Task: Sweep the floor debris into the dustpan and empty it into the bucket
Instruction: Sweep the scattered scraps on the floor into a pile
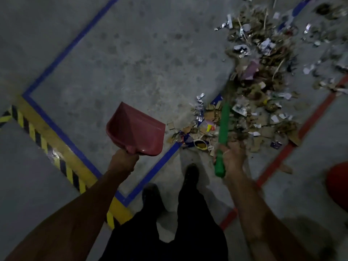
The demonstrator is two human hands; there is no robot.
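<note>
While the debris pile [263, 87] sprawls across the floor, everything else sits on its near side: the red dustpan [137, 131] is held up off the floor left of it, the left hand [123, 162] curled round its handle. Over the pile's near edge, the right hand [230, 157] grips the green broom handle [223, 132]. A hard stroke would likely scatter the light scraps past the unplaced pan.
</note>
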